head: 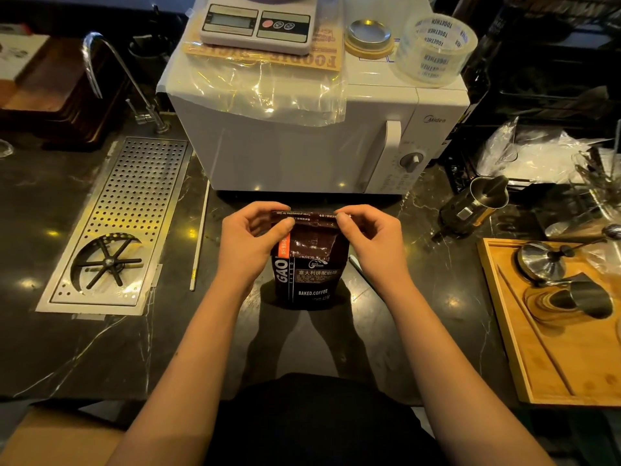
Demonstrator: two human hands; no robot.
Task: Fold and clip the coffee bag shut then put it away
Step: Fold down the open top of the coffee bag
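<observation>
A black marble-veined countertop (84, 348) fills the lower view. At its far side a white microwave oven with a dial (302, 136) stands draped in clear plastic, carrying a white digital kitchen scale (258, 25) and a roll of clear printed packing tape (435, 50). To the left a perforated stainless drip tray with a round rinser (114, 227) is set into the counter; to the right a pale wooden tray (551, 348) holds small steel cups and a tamper.

Just in front of the microwave, at the middle of the counter, a dark brown foil coffee bag with white lettering (309, 264) stands upright. Its top strip is turned over toward the person, so the fold is under way rather than finished.

The left hand (248, 243) pinches the left end of that folded strip between thumb and forefinger, the other fingers curled loosely. The right hand (369, 240) pinches the right end in the same way. Both hold the strip level at the top of the bag.

The step in hand looks like the folding. No clip is clearly visible anywhere on the counter; a thin dark object beside the bag's right edge is too indistinct to name. The next move probably calls for rolling the strip down again, then keeping one hand on the fold while the other fetches a clip.
</observation>
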